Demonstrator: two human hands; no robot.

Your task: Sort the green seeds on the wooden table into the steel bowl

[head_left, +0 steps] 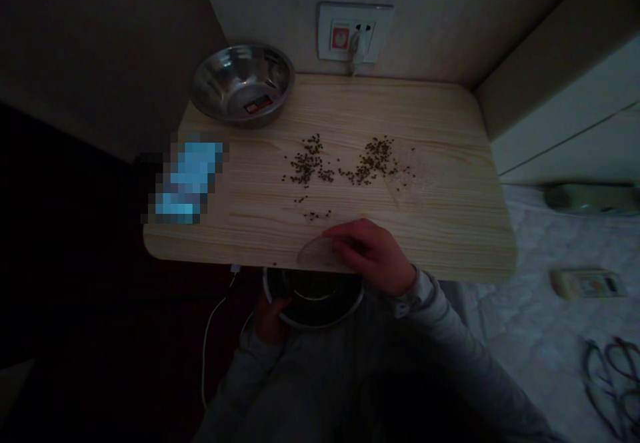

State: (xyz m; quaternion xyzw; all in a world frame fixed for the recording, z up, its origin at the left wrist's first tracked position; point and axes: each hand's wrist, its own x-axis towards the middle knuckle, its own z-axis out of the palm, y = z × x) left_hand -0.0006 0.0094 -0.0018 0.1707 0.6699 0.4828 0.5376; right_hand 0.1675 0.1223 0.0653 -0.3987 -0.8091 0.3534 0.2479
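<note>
Below the front edge of the wooden tabletop (250, 230), my left hand (270, 320) grips the rim of a dark, round bowl (320, 313). A ring shows inside the bowl, but its contents are too dim to make out. At that same edge, just above the bowl, my right hand (373, 253) pinches a thin, pale, translucent piece with a rounded end (315, 251), lying low against the wood. Small dark beans or seeds are scattered in two loose clusters, a left one (306, 166) and a right one (373, 160). A few stray ones lie nearer my right hand.
A steel bowl (243, 86) stands at the back left, with a blurred lit phone (190, 180) in front. A clear plastic sheet (413, 176) lies beside the right cluster. A white cable (205, 350) hangs below the table. A wall socket (353, 33) sits behind; bedding (530, 336) lies right.
</note>
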